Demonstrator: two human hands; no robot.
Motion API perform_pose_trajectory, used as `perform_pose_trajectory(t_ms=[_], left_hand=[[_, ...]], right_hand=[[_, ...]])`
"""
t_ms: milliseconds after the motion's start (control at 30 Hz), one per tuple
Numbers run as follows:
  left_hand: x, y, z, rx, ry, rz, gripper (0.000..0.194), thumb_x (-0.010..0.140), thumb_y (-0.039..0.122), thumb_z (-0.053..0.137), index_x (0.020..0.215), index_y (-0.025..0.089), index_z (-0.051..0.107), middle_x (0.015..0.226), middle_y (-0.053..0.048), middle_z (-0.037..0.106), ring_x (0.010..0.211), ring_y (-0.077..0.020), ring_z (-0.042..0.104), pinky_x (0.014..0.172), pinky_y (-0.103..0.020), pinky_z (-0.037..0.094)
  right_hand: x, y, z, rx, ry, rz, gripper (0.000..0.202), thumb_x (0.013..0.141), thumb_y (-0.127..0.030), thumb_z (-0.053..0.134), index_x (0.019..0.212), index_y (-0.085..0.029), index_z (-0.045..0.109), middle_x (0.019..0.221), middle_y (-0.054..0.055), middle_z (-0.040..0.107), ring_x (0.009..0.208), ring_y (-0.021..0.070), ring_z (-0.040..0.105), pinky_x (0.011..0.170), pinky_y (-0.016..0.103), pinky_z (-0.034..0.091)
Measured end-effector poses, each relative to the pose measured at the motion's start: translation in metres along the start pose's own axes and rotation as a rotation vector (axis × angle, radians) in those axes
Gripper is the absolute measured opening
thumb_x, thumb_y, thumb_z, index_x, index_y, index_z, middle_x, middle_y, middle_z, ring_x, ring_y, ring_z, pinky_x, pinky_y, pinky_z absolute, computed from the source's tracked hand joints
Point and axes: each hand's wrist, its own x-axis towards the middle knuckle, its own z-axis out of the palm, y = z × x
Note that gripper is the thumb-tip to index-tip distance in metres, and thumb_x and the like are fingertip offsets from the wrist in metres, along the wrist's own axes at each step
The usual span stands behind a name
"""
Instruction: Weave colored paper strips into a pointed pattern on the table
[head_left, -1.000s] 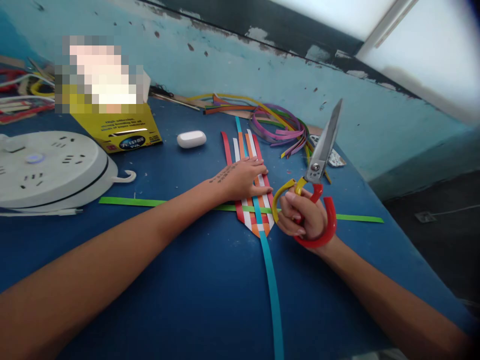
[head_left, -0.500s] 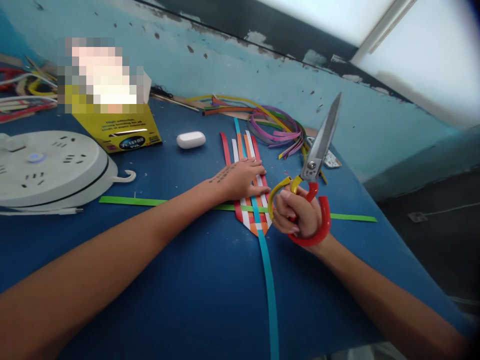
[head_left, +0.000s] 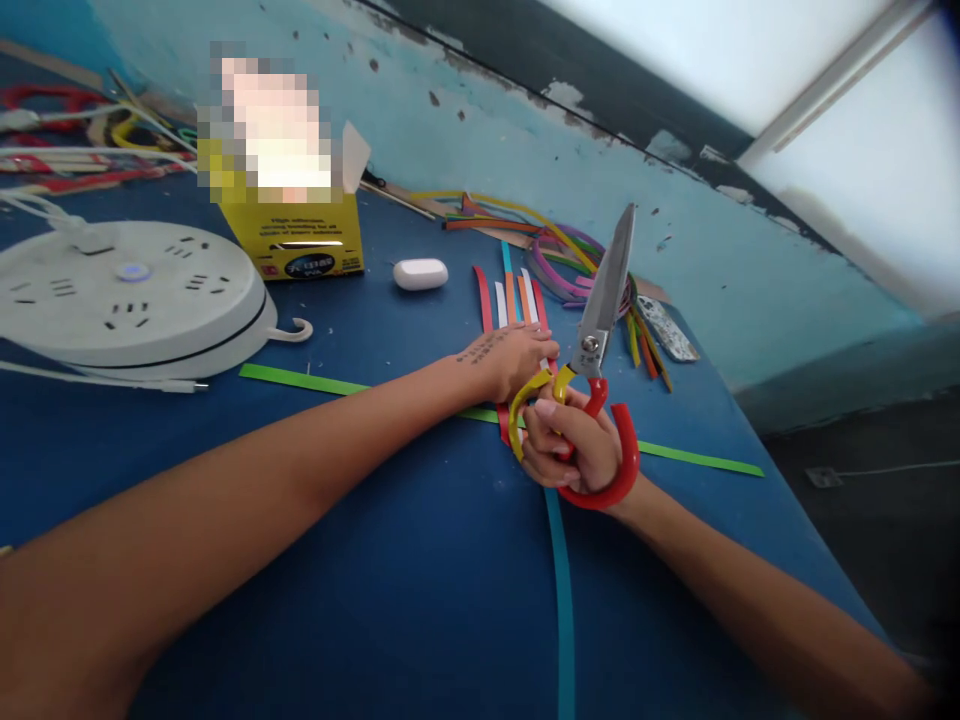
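Head view: the right hand (head_left: pixel 574 440) – clenched around scissors (head_left: pixel 609 285), blades toward one o'clock – has moved in at the left hand's (head_left: pixel 517 362) four o'clock, now hiding the lower woven strips (head_left: pixel 511 298), centre, which the left flattens, fingers outstretched.

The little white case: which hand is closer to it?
Left. The left hand rests on strips below and right of the white case; the right hand, gripping scissors, is farther right.
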Motion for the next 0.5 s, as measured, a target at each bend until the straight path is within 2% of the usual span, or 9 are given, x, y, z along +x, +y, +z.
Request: perform_pose_trajectory(t_ms=[233, 333, 433, 500], left_hand=[[0.003, 0.004, 0.001, 0.042, -0.036, -0.146, 0.021, 0.085, 0.027, 0.066, 0.105, 0.022, 0.070, 0.124, -0.008, 0.070, 0.117, -0.0266, 0.064, 0.105, -0.037, 0.048], [0.004, 0.005, -0.002, 0.055, -0.062, -0.063, 0.021, 0.083, 0.028, 0.069, 0.104, 0.021, 0.069, 0.117, -0.008, 0.072, 0.116, -0.0263, 0.065, 0.109, -0.037, 0.045], [0.003, 0.005, -0.004, 0.063, -0.077, 0.013, 0.021, 0.079, 0.032, 0.075, 0.093, 0.019, 0.068, 0.110, -0.009, 0.073, 0.110, -0.0265, 0.067, 0.110, -0.036, 0.044], [0.003, 0.004, -0.003, 0.057, -0.017, -0.002, 0.018, 0.077, 0.034, 0.077, 0.085, 0.020, 0.067, 0.104, -0.006, 0.074, 0.104, -0.0246, 0.069, 0.104, -0.034, 0.048]], right_hand=[[-0.011, -0.003, 0.003, -0.059, -0.001, 0.021, 0.044, 0.098, -0.035, 0.056, 0.060, -0.022, 0.038, 0.043, -0.011, 0.029, 0.031, 0.0039, 0.020, 0.034, 0.018, 0.020], [-0.004, -0.003, 0.002, -0.098, -0.003, -0.033, 0.043, 0.097, -0.036, 0.058, 0.061, -0.022, 0.038, 0.044, -0.010, 0.033, 0.032, 0.0043, 0.023, 0.034, 0.018, 0.022], [0.007, -0.001, 0.001, -0.151, 0.012, -0.077, 0.042, 0.097, -0.035, 0.057, 0.061, -0.023, 0.039, 0.043, -0.009, 0.034, 0.032, 0.0052, 0.026, 0.036, 0.019, 0.027], [0.012, 0.001, 0.001, -0.152, 0.007, -0.086, 0.042, 0.097, -0.035, 0.056, 0.061, -0.023, 0.039, 0.043, -0.009, 0.034, 0.032, 0.0054, 0.027, 0.036, 0.020, 0.027]])
